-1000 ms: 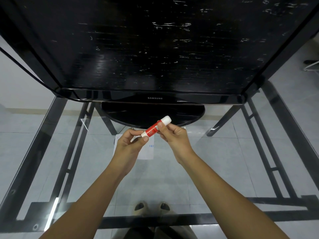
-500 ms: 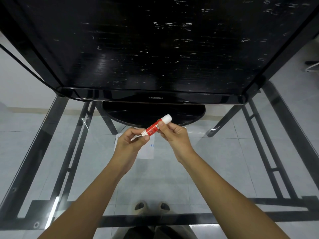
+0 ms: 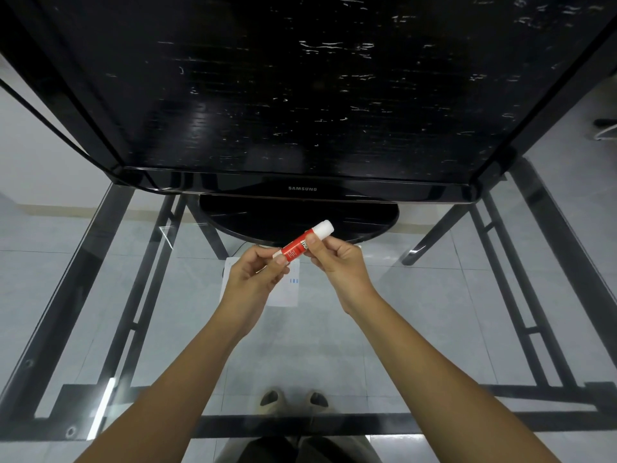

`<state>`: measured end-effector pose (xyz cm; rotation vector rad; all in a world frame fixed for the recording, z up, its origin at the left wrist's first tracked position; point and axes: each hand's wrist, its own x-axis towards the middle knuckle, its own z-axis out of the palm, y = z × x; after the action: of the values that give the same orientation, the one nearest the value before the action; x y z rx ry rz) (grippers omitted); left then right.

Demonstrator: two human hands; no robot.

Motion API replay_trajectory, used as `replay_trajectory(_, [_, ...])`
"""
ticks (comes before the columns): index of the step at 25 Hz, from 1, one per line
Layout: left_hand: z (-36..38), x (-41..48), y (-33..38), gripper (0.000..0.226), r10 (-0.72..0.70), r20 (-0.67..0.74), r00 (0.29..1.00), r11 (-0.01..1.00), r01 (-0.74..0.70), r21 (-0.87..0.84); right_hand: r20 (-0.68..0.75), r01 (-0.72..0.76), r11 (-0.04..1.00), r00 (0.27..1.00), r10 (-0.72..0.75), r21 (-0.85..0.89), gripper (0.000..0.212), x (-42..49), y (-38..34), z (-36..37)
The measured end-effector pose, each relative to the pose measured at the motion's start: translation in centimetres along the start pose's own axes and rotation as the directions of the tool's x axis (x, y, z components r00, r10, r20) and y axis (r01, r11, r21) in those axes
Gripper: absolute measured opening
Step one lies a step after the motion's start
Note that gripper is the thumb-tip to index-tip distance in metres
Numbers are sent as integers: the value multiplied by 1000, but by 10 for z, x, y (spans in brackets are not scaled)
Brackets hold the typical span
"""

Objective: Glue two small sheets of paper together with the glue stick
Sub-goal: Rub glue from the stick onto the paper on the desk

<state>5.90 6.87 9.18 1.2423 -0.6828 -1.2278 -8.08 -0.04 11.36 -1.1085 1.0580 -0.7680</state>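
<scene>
A red glue stick with a white cap is held tilted in the air between both hands, cap end up and to the right. My left hand pinches its lower white end. My right hand grips the red body just below the cap. Beneath the hands a small white paper sheet lies flat on the glass table, partly hidden by my left hand. I cannot tell whether it is one sheet or two stacked.
A black Samsung monitor on an oval base stands just behind the hands. The glass tabletop rests on a black metal frame. My feet show through the glass on the tiled floor.
Both hands and the glue stick have stayed almost still; only a slight shift upward in view.
</scene>
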Motion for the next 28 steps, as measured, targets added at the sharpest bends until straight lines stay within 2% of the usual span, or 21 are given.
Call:
replay_trajectory(2, [-1, 1, 0, 12, 47, -13, 999, 999, -47, 16, 2, -2, 1000, 1000, 2, -6, 30, 0, -1, 1])
replay_trajectory(6, [-7, 2, -3, 21, 115, -37, 993, 993, -115, 22, 20, 2, 1000, 1000, -2, -13, 29, 1, -1, 4])
replay_trajectory(10, [-14, 3, -6, 30, 53, -20, 998, 996, -52, 73, 82, 15, 999, 997, -12, -35, 19, 7, 2, 7])
replay_trajectory(14, [-27, 0, -8, 27, 37, -97, 995, 999, -33, 39, 170, -43, 985, 983, 72, -164, 36, 20, 17, 9])
replay_trajectory(16, [-35, -2, -11, 25, 10, -150, 989, 1000, -9, 10, 86, -93, 964, 989, 118, -250, 48, 26, 37, 7])
replay_trajectory(18, [-41, -4, -12, 23, -14, -190, 982, 1000, 11, -16, -101, -147, 914, 988, 117, -378, 49, 30, 63, 6])
replay_trajectory(20, [-45, -6, -11, 24, -25, -210, 977, 999, 18, -35, -212, -209, 857, 970, 121, -470, 48, 31, 88, 8])
replay_trajectory(23, [-51, -8, -9, 20, -22, -214, 977, 998, 7, -68, -219, -212, 780, 971, 99, -589, 50, 33, 109, 23])
replay_trajectory(28, [-59, -8, -7, 21, -32, -218, 975, 997, 16, -77, -229, -213, 708, 971, 74, -674, 56, 36, 117, 42])
